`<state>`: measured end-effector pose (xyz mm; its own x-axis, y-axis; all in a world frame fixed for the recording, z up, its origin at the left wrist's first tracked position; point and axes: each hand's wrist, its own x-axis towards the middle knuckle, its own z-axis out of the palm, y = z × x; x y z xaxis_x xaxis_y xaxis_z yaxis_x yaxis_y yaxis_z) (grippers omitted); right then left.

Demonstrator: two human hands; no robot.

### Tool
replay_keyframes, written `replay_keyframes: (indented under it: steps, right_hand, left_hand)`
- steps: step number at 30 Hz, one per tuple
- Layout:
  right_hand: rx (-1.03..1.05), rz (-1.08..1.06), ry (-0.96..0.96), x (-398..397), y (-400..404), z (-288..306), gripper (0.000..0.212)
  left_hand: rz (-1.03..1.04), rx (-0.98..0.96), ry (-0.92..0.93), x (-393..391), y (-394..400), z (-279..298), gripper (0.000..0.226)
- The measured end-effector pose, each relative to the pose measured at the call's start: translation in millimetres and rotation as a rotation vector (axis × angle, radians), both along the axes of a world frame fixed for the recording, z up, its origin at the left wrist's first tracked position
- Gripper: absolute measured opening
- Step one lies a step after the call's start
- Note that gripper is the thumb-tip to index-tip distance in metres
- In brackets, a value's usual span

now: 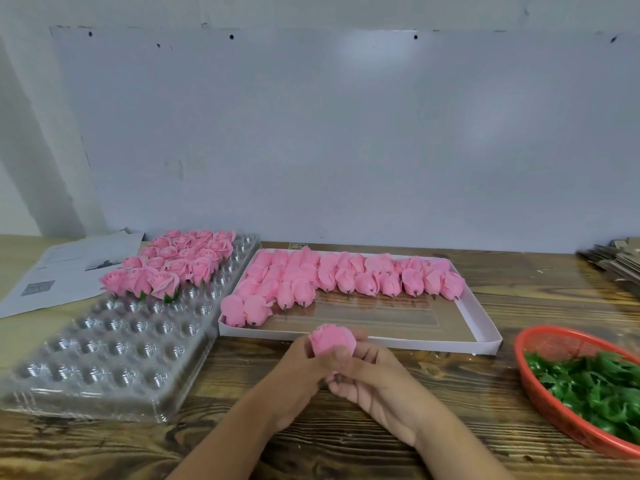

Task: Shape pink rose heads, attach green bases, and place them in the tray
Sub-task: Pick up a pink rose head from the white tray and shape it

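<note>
A pink rose head (pixel 331 338) is held above the wooden table, in front of the white box. My left hand (pixel 300 372) and my right hand (pixel 372 384) both grip it from below, fingers curled round its base. The clear plastic tray (pixel 114 344) lies at the left, with finished roses on green bases (pixel 173 268) filling its far rows. The white shallow box (pixel 481 327) holds several unshaped pink rose heads (pixel 346 277) with dark stems. A red basket (pixel 540 400) at the right holds the green bases (pixel 595 389).
Printed paper sheets (pixel 65 268) lie at the far left behind the tray. A stack of cardboard pieces (pixel 616 261) sits at the far right. A pale wall stands right behind the table. Bare wooden tabletop (pixel 173 448) runs along the front.
</note>
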<state>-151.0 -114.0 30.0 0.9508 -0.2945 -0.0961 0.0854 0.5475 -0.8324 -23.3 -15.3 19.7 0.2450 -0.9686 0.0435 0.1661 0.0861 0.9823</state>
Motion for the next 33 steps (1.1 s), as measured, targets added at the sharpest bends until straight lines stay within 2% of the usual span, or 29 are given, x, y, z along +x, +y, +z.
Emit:
replay_keyframes:
  steps: [6, 10, 12, 14, 17, 19, 22, 25, 28, 30, 33]
  right_hand:
    - [0.107, 0.121, -0.029, 0.0, 4.8, 2.4, 0.035]
    - [0.120, 0.095, -0.024, 1.0, 5.2, 1.0, 0.024]
    - [0.106, 0.058, -0.024, 2.1, 5.6, -1.0, 0.025]
    - [0.007, -0.010, -0.017, 4.3, 9.1, -3.1, 0.029]
    - [-0.247, -0.190, 0.017, 7.4, 16.0, -5.5, 0.033]
    - [-0.311, -0.257, 0.027, 8.3, 18.7, -6.3, 0.031]
    - [-0.226, -0.246, 0.027, 6.6, 18.8, -4.7, 0.022]
    - [-0.128, -0.186, -0.007, 4.7, 17.4, -4.5, 0.026]
    - [-0.033, -0.114, 0.000, 5.1, 14.2, -5.1, 0.022]
    - [0.051, -0.031, 0.015, 5.0, 12.2, -3.9, 0.027]
    - [0.163, 0.082, 0.048, 3.4, 9.8, -2.1, 0.031]
  left_hand:
    - [-0.119, 0.015, 0.020, 1.3, 6.1, 8.2, 0.062]
    - [-0.065, 0.014, 0.011, -1.9, 6.1, 9.5, 0.049]
    - [-0.015, 0.012, 0.013, -2.9, 5.6, 9.2, 0.050]
    - [0.063, 0.001, 0.014, -4.0, 3.9, 8.8, 0.049]
    - [0.198, -0.005, 0.016, -7.7, 0.3, 8.5, 0.045]
    - [0.240, -0.013, 0.022, -9.8, -0.8, 8.3, 0.045]
    - [0.235, -0.026, -0.011, -11.6, 0.0, 9.2, 0.041]
    - [0.212, -0.033, -0.021, -12.8, 0.6, 10.0, 0.042]
    - [0.192, -0.036, 0.005, -11.5, 1.2, 11.0, 0.053]
    - [0.168, -0.047, 0.039, -8.4, 2.4, 10.5, 0.059]
    - [0.114, -0.061, 0.096, -6.4, 4.6, 10.7, 0.056]
